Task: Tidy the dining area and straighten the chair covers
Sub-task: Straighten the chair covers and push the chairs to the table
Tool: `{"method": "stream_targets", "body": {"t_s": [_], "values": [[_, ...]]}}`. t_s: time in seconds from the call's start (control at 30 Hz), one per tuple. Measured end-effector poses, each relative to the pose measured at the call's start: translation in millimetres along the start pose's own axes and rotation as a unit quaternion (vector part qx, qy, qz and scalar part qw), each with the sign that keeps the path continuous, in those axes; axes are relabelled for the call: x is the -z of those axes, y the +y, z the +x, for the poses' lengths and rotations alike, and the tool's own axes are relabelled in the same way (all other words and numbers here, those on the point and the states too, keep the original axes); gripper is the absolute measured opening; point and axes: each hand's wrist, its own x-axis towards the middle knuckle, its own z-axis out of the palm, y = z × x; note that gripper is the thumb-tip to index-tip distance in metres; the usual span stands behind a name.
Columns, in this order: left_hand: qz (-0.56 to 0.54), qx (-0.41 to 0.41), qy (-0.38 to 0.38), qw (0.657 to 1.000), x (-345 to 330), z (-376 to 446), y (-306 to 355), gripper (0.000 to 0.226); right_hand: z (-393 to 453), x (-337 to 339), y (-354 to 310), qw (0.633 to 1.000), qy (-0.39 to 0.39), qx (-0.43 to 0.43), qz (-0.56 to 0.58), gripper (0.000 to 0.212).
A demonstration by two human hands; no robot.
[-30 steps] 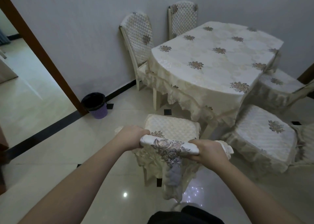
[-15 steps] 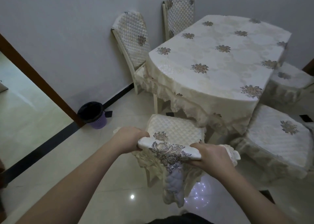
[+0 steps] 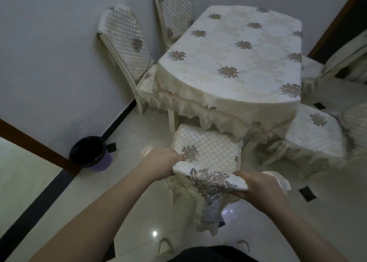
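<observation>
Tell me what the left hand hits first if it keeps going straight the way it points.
Probably the quilted seat cushion: the left hand, gripping the chair-back cover, points across it toward the table's skirt. Depth is uncertain.

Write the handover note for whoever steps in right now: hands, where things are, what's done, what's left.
Left hand grips the left end of the backrest cover on the nearest chair; right hand grips its right end.
That chair's seat is partly tucked under the table, whose cloth lies flat.
Done: cover is over the backrest top.
Left: pull it down evenly and smooth it, then check the other chairs, including the two by the wall.
Bin stands by the doorframe.
</observation>
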Motion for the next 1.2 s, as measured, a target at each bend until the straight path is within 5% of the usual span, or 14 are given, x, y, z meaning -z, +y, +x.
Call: {"method": "stream_targets", "body": {"t_s": [0.23, 1.2], "values": [[-0.002, -0.042, -0.007, 0.999, -5.6, -3.6, -31.8, 0.02, 4.5, -16.6, -33.2, 0.999, -0.007, -0.054, -0.001, 0.052], [-0.007, -0.02, 0.025, 0.999, -7.0, 47.0, -108.2, 0.023, 67.7, -61.6, -45.5, 0.998, 0.045, -0.023, -0.031, 0.048]]}}
